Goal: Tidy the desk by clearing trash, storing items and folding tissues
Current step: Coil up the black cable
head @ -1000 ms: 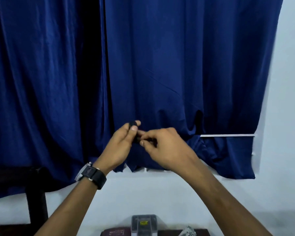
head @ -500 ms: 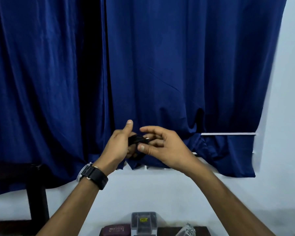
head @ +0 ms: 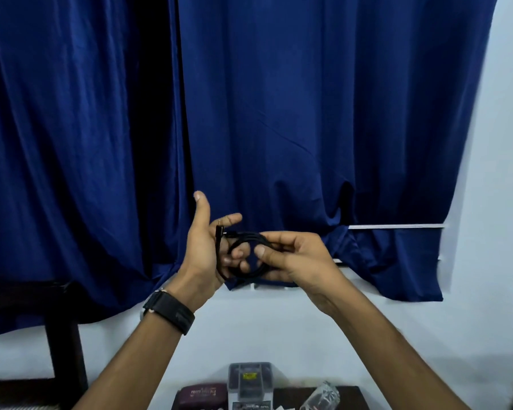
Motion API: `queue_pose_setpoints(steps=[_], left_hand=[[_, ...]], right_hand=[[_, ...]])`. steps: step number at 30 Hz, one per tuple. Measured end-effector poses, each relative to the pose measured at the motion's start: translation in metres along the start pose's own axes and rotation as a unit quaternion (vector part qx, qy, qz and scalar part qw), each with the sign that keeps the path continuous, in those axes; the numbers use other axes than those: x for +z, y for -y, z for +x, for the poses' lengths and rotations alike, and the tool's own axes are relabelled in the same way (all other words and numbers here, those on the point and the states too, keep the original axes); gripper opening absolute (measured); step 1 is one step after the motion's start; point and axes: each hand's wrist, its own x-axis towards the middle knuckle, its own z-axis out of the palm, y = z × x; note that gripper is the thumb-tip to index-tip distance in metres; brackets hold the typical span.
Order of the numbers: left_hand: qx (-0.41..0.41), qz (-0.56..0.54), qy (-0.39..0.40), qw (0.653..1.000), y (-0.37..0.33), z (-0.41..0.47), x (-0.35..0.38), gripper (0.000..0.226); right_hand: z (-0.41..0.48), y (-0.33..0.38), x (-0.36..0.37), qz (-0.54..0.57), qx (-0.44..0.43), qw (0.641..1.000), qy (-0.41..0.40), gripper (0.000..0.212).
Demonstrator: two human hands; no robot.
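Two hands held thin coiled black cable (head: 243, 235) mid-air before blue curtain (head: 308, 113): right hand (head: 293, 258) pinched loops; left hand (head: 202, 253) hooked lower fingers (head: 234, 256) through coil, thumb raised. We judged loose plug end (head: 219, 230) could spring free, unravelling coil.

text: none legible | maroon pouch (head: 203, 395) — print blurred | clear box (head: 249, 380) — label blurred
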Motion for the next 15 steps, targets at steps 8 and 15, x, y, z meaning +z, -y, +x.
queue_pose_setpoints(steps=[8,15], left_hand=[[0.052,0.163,-0.14,0.975,0.013,0.01,-0.005,0.087],[0.071,0.204,-0.129,0.968,0.016,0.009,-0.003,0.095]], right_hand=[[-0.007,-0.01,0.005,0.029,0.035,0.997,0.069,0.026],[-0.004,-0.012,0.015,-0.014,0.035,0.999,0.022,0.022]])
